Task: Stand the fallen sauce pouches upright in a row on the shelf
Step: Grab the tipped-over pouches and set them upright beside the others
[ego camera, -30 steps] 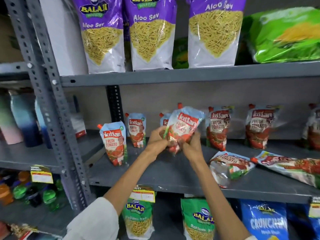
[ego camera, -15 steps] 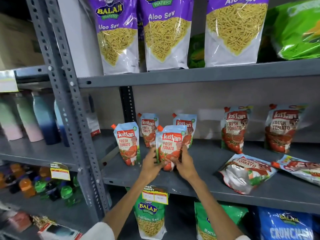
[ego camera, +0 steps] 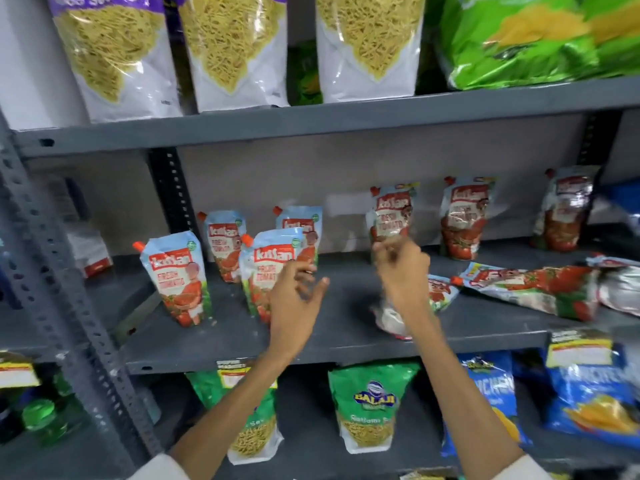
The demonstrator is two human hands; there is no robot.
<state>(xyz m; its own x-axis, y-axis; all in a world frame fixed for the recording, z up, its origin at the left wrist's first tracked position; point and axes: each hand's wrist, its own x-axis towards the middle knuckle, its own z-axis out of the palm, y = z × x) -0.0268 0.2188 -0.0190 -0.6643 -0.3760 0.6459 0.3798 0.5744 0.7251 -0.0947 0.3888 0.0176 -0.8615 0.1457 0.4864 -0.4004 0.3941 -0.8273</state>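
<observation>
Landmark: grey middle shelf. Front-left on shelf, two Kissan tomato sauce pouches upright: one, second to its right. Left hand just in front of second pouch, grip apart, fingers spread, holds nothing. Right hand blurred above fallen pouch lying mid-shelf; grip state: cannot tell. Another fallen pouch lies toward shelf's right end.

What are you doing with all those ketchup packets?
A person is tidying tomato sauce pouches on the grey shelf. The left hand is open beside the front standing pouch. The right hand reaches over a fallen pouch. Another fallen pouch lies further right.
</observation>
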